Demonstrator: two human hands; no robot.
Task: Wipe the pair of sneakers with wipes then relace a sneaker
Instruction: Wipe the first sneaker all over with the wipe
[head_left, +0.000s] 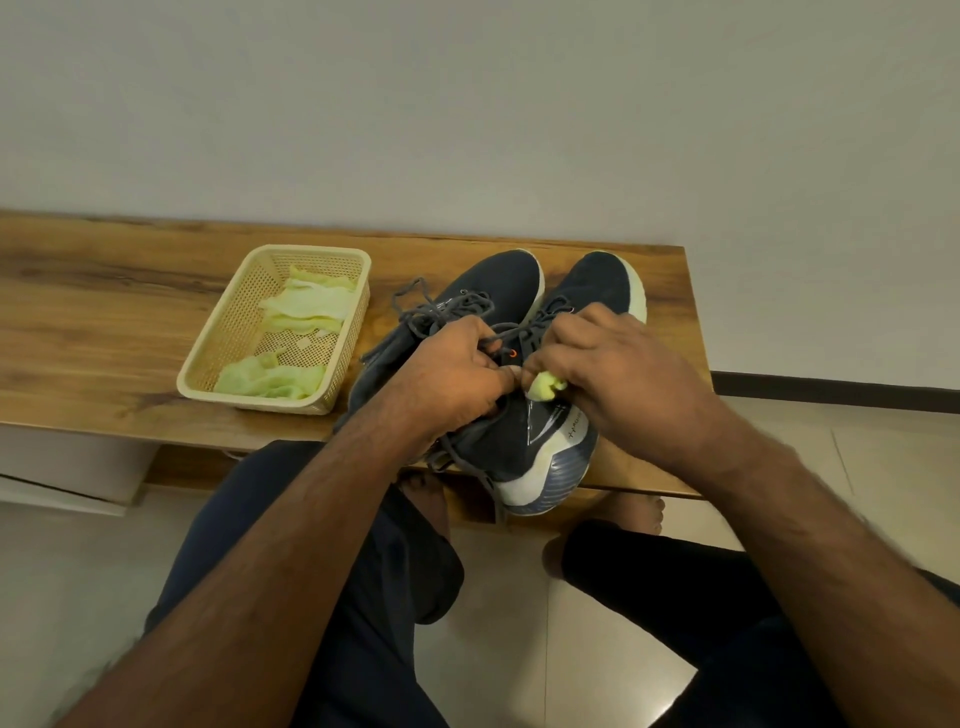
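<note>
The left hand (457, 374) holds the right sneaker (524, 441). The right hand (618, 374) pinches a green wipe (545, 387). Heel writing is too blurry to read. A basket (208, 358) sits at nine o'clock.

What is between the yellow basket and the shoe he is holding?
In the head view, the other dark blue sneaker, with loose grey laces, lies between the cream plastic basket and the held dark blue sneaker.

Two dark sneakers stand side by side on a wooden bench (130, 332), toes toward the wall. The left hand (457, 371) grips the collar of the right sneaker (540, 436), near its laces (506, 335). The right hand (618, 364) presses a crumpled green wipe (546, 387) against this sneaker. The left sneaker (488, 283) lies with loose laces. Beside it, a cream basket (228, 338) holds more green wipes (306, 306).
</note>
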